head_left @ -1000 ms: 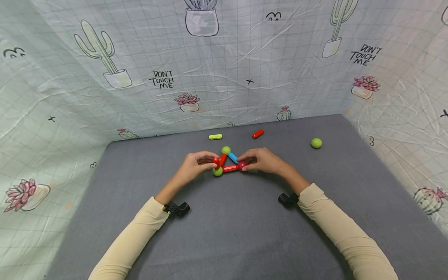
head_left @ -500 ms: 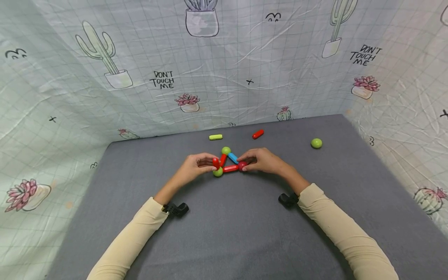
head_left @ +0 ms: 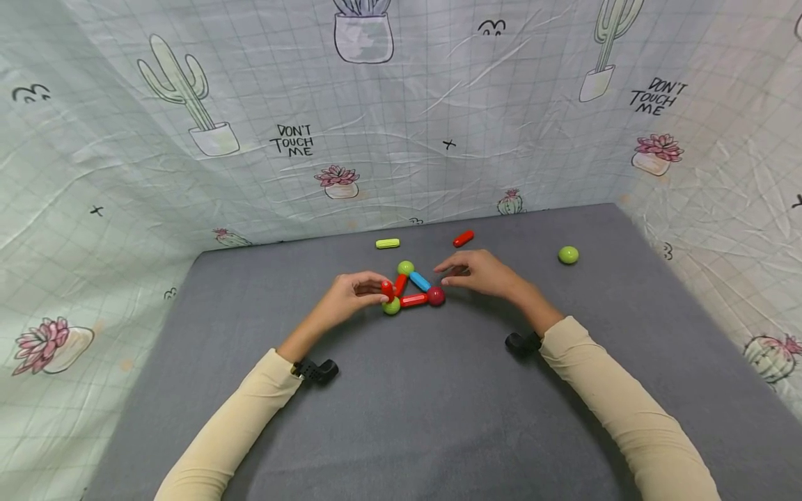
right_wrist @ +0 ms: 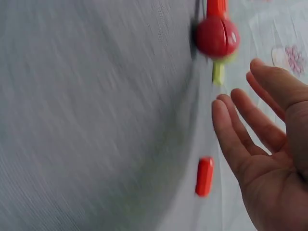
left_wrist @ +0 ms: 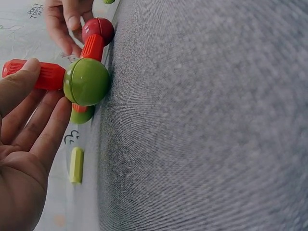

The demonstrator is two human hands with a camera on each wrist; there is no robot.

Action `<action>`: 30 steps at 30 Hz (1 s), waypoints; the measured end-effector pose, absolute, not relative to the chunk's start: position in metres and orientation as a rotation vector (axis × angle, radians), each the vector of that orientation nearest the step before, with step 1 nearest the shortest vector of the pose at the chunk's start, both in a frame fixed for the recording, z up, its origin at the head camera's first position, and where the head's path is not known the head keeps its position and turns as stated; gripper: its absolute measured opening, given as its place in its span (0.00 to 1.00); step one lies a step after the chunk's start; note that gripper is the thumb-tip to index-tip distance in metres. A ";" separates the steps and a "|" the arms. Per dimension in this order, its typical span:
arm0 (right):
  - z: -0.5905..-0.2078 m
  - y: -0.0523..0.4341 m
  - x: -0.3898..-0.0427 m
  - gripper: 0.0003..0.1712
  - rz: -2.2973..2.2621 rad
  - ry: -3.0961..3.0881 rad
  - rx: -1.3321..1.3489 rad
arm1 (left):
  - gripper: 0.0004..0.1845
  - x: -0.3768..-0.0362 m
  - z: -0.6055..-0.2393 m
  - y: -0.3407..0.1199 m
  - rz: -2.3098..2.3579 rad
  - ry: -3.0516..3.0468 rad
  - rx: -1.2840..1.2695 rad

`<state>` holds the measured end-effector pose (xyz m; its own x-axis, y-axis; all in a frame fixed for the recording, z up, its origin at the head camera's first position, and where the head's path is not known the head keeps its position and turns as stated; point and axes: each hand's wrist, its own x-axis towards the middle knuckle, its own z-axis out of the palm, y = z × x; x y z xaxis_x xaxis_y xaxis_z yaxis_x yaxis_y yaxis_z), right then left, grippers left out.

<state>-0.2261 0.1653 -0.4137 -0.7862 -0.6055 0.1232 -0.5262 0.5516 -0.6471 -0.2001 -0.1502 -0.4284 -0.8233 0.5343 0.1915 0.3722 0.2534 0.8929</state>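
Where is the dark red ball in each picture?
Head: dark red ball just below and right of centre.
Left wrist: dark red ball near the top, left of centre.
Right wrist: dark red ball near the top, right of centre.
Shared landmark: the red stick joined to it.

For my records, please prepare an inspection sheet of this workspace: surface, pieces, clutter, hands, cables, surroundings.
Surface: grey table, fabric-like texture.
Job's things: two red sticks, blue stick, two green balls, dark-red ball, arranged in a triangle; upright red stick on near green ball.
Clutter: loose yellow-green stick, loose red stick, loose green ball.
Hands: left hand pinches upright red stick; right hand holds nothing.
Cables: nothing seen.
Surroundings: cactus-printed cloth behind.
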 end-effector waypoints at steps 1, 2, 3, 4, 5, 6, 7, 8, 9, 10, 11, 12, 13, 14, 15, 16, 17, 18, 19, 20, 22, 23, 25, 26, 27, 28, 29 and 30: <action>-0.412 0.169 -0.229 0.18 -1.053 2.683 -0.983 | 0.16 -0.200 -0.428 -0.150 1.613 2.369 0.859; -0.410 0.172 -0.232 0.18 -1.050 2.701 -0.993 | 0.15 -0.200 -0.428 -0.150 1.606 2.375 0.861; -0.408 0.175 -0.235 0.18 -1.042 2.723 -1.001 | 0.15 -0.199 -0.427 -0.149 1.598 2.382 0.866; -0.407 0.178 -0.238 0.18 -1.032 2.746 -1.005 | 0.15 -0.199 -0.427 -0.149 1.594 2.386 0.871; -0.405 0.181 -0.242 0.17 -1.022 2.771 -1.008 | 0.15 -0.198 -0.426 -0.149 1.588 2.390 0.876; -0.404 0.184 -0.245 0.17 -0.996 2.801 -1.019 | 0.15 -0.198 -0.425 -0.148 1.585 2.392 0.880; -0.404 0.187 -0.249 0.16 -0.971 2.828 -1.027 | 0.15 -0.197 -0.424 -0.148 1.583 2.391 0.883; -0.402 0.189 -0.252 0.16 -0.952 2.850 -1.029 | 0.15 -0.196 -0.423 -0.147 1.584 2.389 0.887; -0.401 0.191 -0.255 0.15 -0.935 2.869 -1.030 | 0.16 -0.196 -0.423 -0.147 1.585 2.384 0.884; -0.401 0.193 -0.259 0.15 -0.910 2.890 -1.034 | 0.16 -0.196 -0.422 -0.147 1.590 2.379 0.878; -0.400 0.195 -0.263 0.15 -0.882 2.911 -1.043 | 0.16 -0.196 -0.422 -0.147 1.591 2.377 0.869; -0.400 0.196 -0.266 0.15 -0.842 2.930 -1.060 | 0.16 -0.196 -0.423 -0.147 1.593 2.374 0.860; -0.400 0.197 -0.269 0.15 -0.817 2.942 -1.068 | 0.16 -0.196 -0.423 -0.147 1.593 2.374 0.851; -0.399 0.198 -0.272 0.16 -0.787 2.953 -1.078 | 0.16 -0.197 -0.424 -0.148 1.594 2.375 0.846; -0.399 0.199 -0.275 0.16 -0.762 2.960 -1.085 | 0.16 -0.197 -0.425 -0.148 1.596 2.374 0.842; -0.399 0.199 -0.278 0.17 -0.735 2.966 -1.087 | 0.16 -0.198 -0.426 -0.148 1.597 2.375 0.841; -0.398 0.200 -0.281 0.17 -0.719 2.963 -1.084 | 0.16 -0.198 -0.426 -0.148 1.596 2.377 0.843; -0.398 0.200 -0.283 0.18 -0.703 2.957 -1.079 | 0.16 -0.199 -0.427 -0.149 1.596 2.378 0.848; -0.398 0.201 -0.285 0.18 -0.694 2.950 -1.064 | 0.16 -0.199 -0.427 -0.149 1.599 2.377 0.854; -0.398 0.201 -0.287 0.19 -0.683 2.944 -1.050 | 0.16 -0.199 -0.428 -0.149 1.600 2.377 0.860; -0.399 0.202 -0.290 0.19 -0.649 2.936 -1.028 | 0.16 -0.199 -0.428 -0.149 1.598 2.380 0.869; -0.399 0.202 -0.292 0.20 -0.629 2.934 -1.028 | 0.16 -0.199 -0.428 -0.149 1.596 2.383 0.872; -0.400 0.202 -0.294 0.20 -0.591 2.935 -1.017 | 0.15 -0.199 -0.428 -0.149 1.592 2.386 0.871; -0.400 0.202 -0.296 0.19 -0.574 2.936 -1.016 | 0.15 -0.199 -0.428 -0.149 1.590 2.390 0.870; -0.400 0.202 -0.297 0.19 -0.564 2.936 -1.014 | 0.15 -0.198 -0.428 -0.149 1.588 2.392 0.868; -0.401 0.202 -0.298 0.19 -0.551 2.934 -1.012 | 0.15 -0.198 -0.428 -0.148 1.586 2.394 0.869; -0.401 0.201 -0.299 0.20 -0.546 2.932 -1.008 | 0.15 -0.198 -0.428 -0.148 1.586 2.394 0.868; -0.401 0.201 -0.300 0.20 -0.541 2.929 -1.004 | 0.15 -0.198 -0.428 -0.148 1.585 2.394 0.868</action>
